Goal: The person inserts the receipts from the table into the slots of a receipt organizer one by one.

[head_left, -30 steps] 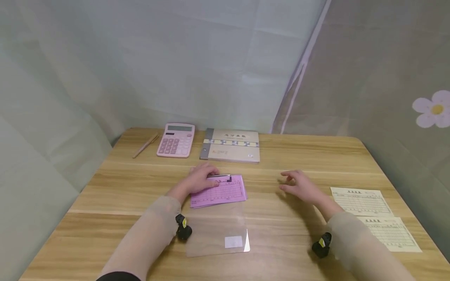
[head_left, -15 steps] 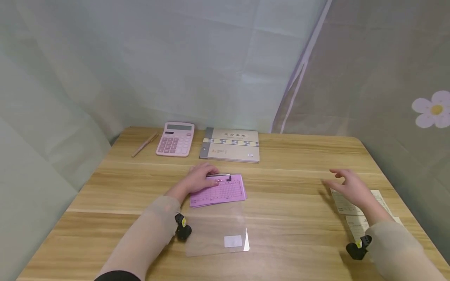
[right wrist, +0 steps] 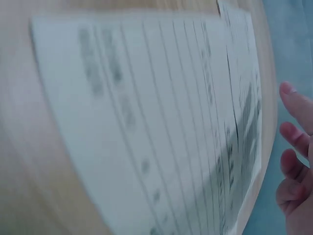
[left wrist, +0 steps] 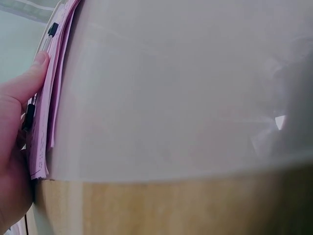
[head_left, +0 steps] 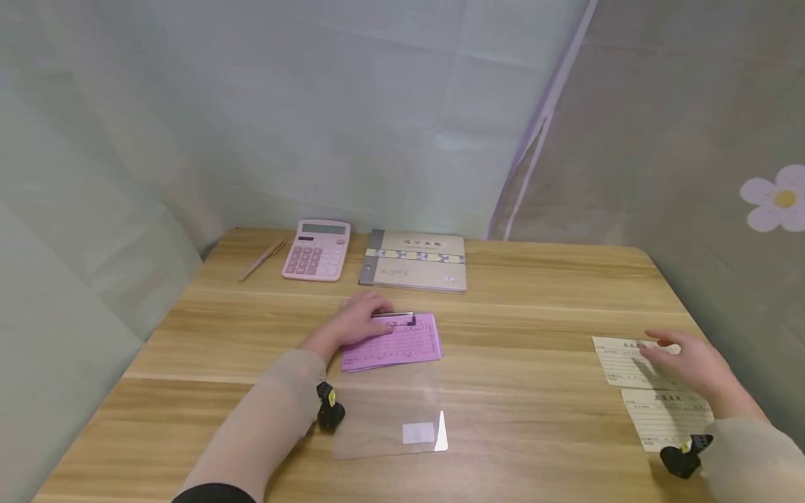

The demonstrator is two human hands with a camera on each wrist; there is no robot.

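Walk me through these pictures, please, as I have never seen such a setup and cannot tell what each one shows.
There is no machine here, just someone's left hand and right hand, each with a small black camera at the wrist. The wide picture comes from a camera worn on the head, looking forward and down; the two close ones come from the wrists. On the table lie a pen, a calculator and a book at the far side, a clear board with pink slips at its clip, and two cream slips towards the right. The left hand grips the board's clip end; the right hand hovers over the cream slips, holding nothing.
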